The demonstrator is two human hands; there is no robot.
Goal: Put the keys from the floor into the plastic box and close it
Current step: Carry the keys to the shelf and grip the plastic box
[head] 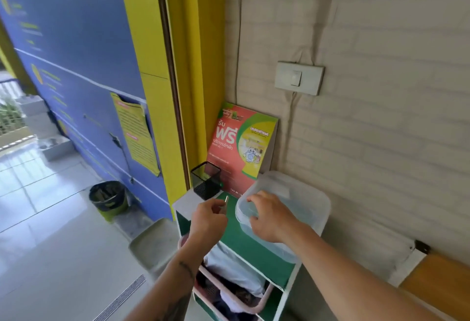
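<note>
A clear plastic box with a translucent lid sits on the green top of a small shelf unit against the wall. My right hand grips the near left edge of its lid. My left hand hovers just left of the box, pinching a small metal key that points up from my fingers. Whether the lid is lifted off the box is unclear.
A black mesh pen cup and a red-and-green advert card stand behind my hands. A pink basket of clothes fills the shelf below. A green-rimmed bin stands on the tiled floor at left. A light switch is on the wall.
</note>
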